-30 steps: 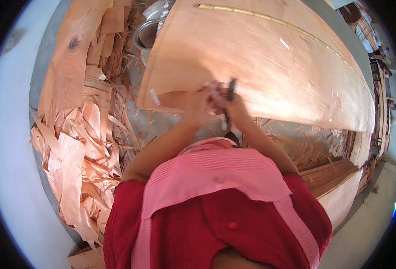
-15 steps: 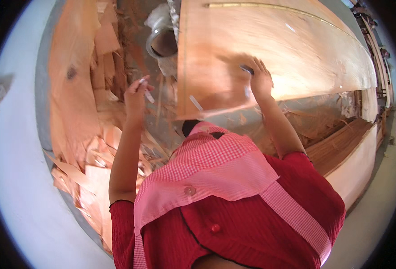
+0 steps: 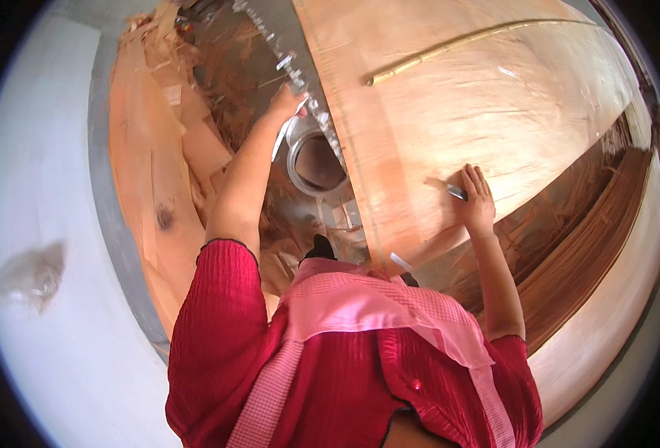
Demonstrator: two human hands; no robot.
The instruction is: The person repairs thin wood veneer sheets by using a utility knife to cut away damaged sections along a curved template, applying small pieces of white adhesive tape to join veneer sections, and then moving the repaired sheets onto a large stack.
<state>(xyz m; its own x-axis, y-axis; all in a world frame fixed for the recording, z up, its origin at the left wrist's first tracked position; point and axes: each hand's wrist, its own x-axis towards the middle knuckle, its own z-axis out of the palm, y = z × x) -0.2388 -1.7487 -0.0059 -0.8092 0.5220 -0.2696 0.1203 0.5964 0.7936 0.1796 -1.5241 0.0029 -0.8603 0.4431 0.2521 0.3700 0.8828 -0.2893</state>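
Note:
My left hand (image 3: 288, 103) is closed in a pinch on a narrow white strip (image 3: 278, 138), which hangs down beside it. It is next to a dark edge lined with small white scraps (image 3: 295, 76). My right hand (image 3: 478, 196) rests on a large thin wood veneer sheet (image 3: 419, 134), fingers stretched forward. Under its thumb side it holds a small knife-like tool (image 3: 457, 192) with a dark handle and a pale tip. A short white strip (image 3: 401, 262) lies at the sheet's near corner, and another white piece (image 3: 506, 72) is farther out on it.
A bamboo stick (image 3: 449, 48) lies across the sheet's far part. A round, clear-rimmed container (image 3: 294, 168) stands left of the sheet. Torn veneer pieces (image 3: 147, 157) pile up at left. Stacked brown veneer (image 3: 584, 246) is at right. A clear plastic bag (image 3: 31, 278) lies on the pale surface far left.
My left hand has reached farther forward to the scrap-lined edge, still with a white strip. My right hand stays on the sheet with the tool. The whole view has shifted.

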